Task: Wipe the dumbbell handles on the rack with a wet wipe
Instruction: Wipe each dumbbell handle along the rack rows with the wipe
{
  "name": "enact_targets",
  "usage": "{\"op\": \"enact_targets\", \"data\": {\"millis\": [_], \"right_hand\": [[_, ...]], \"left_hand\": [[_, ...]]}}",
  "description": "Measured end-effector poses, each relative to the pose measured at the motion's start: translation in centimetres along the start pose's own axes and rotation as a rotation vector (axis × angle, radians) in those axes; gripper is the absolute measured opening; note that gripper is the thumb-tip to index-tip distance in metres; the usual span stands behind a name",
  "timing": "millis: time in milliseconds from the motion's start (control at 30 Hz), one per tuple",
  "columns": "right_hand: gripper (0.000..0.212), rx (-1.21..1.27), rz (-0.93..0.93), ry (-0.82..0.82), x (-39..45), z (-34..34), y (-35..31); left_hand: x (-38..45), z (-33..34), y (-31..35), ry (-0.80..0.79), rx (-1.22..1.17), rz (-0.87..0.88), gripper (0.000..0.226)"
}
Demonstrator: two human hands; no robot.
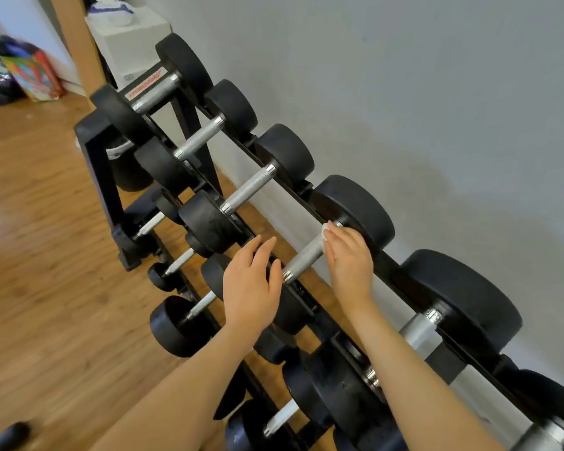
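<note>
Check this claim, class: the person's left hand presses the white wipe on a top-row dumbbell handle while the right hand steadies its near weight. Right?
Hands are swapped. The head view shows the right hand pressing the wipe on the handle; the left hand steadies the near weight.

2 bare forearms reach in from the bottom edge, with no sleeve showing on either. The left hand and the right hand wear no gloves. No rings, watch or wristband are visible.
</note>
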State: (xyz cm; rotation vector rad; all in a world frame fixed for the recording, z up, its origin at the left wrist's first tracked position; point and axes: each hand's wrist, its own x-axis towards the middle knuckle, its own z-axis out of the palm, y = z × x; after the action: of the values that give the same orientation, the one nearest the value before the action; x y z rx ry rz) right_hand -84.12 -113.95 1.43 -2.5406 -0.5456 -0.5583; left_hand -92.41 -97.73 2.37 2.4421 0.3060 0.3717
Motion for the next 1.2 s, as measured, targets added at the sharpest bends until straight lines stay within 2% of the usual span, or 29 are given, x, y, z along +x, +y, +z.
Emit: {"op": "enact_targets", "data": {"millis": [100, 233, 433, 533, 633, 733, 833, 1033, 1200], "right_hand": [[0.039, -0.131, -0.070, -0.004, -0.7, 0.7, 0.8], [0.043, -0.211, -0.066, 0.056, -1.8, 1.1, 0.4], [0.051, -0.137, -0.023, -0.009, -1.6, 0.8, 0.9], [0.046, -0.103, -0.007, -0.029, -0.6, 0.8, 1.0], [0.037, 0.030, 0.079, -0.004, -0.9, 1.0, 1.0], [0.042, -0.003, 0.011, 0.001, -1.4, 1.1, 1.3], [0.038, -0.002, -0.045, 0.025, -0.9, 1.1, 2.0], [0.039, -0.053, 0.004, -0.016, -0.8, 1.2, 1.4], [0.054, -0.109, -0.016, -0.071, -0.7, 0.8, 1.6]], "left_hand": [[-0.3, 0.2, 0.0, 0.016, 0.003, -0.019, 0.054], [-0.3, 0.3, 0.1, 0.032, 0.004, -0.037, 0.054], [-0.3, 0.2, 0.3, 0.045, -0.009, -0.043, 0.053], [-0.3, 0.2, 0.2, 0.039, -0.007, -0.042, 0.053], [-0.3, 0.3, 0.1, 0.041, -0.006, -0.046, 0.053], [-0.3, 0.3, 0.1, 0.049, -0.012, -0.034, 0.052], [-0.3, 0.3, -0.1, 0.048, -0.021, -0.027, 0.050], [-0.3, 0.4, -0.1, 0.046, -0.018, -0.020, 0.049], [-0.3, 0.5, -0.1, 0.044, -0.023, -0.022, 0.048]]}}
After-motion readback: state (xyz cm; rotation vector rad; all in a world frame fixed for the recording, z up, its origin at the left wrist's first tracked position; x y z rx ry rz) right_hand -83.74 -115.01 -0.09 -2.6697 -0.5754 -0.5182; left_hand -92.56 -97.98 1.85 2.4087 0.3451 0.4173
